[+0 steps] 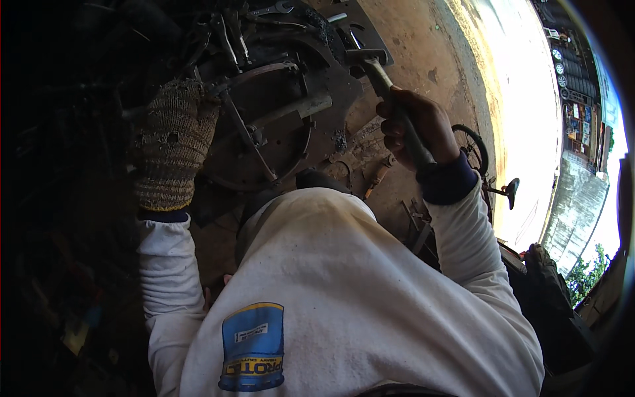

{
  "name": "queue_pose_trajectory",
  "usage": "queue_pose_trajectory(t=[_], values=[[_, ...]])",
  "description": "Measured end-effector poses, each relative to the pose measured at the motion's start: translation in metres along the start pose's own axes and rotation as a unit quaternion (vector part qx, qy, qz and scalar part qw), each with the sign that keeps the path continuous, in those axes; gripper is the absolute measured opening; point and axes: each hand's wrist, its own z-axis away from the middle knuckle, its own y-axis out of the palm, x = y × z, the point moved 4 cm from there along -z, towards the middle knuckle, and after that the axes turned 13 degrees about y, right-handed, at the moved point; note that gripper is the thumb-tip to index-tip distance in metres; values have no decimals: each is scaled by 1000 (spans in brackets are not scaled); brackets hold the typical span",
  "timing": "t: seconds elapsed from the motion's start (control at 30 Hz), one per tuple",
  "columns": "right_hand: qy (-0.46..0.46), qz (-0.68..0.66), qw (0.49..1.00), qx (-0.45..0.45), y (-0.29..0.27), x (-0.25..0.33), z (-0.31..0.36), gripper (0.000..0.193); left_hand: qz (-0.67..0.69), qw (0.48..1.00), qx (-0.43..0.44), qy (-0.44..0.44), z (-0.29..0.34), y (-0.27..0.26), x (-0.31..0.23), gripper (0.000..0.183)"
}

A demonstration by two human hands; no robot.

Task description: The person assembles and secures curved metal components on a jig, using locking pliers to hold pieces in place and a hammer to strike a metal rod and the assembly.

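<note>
My right hand (420, 126), bare, is wrapped round the handle of a hammer (383, 83). The hammer's head is raised beside the right edge of a dark metal worktable (331, 109). On my left hand (175, 142) is a worn knitted glove. Its fingers are curled at the end of a curved metal bar (258, 71), and shadow partly hides the grip. The bar arcs across the tabletop. Below it, a short round metal rod (294, 111) and a thin straight bar (248, 135) lie within a curved metal frame (301, 155).
Locking pliers (228, 40) and a wrench (274, 8) lie at the table's far side. Brown ground (423, 40) stretches to the right, with a bicycle (473, 145) beyond my right forearm. An orange-handled tool (379, 175) lies below the table. Deep shadow covers the left.
</note>
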Motion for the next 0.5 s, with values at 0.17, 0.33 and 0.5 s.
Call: queue_pose_trajectory(t=[0.17, 0.33, 0.5], values=[[-75, 115, 988, -74, 17, -19, -3, 20, -18, 999, -12, 49, 0, 6, 0, 37], [0, 27, 1000, 14, 3, -8, -1, 19, -67, 996, -19, 52, 2, 2, -2, 34], [-75, 79, 993, -50, 9, -18, -6, 18, -40, 999, -14, 32, -2, 4, -1, 33]])
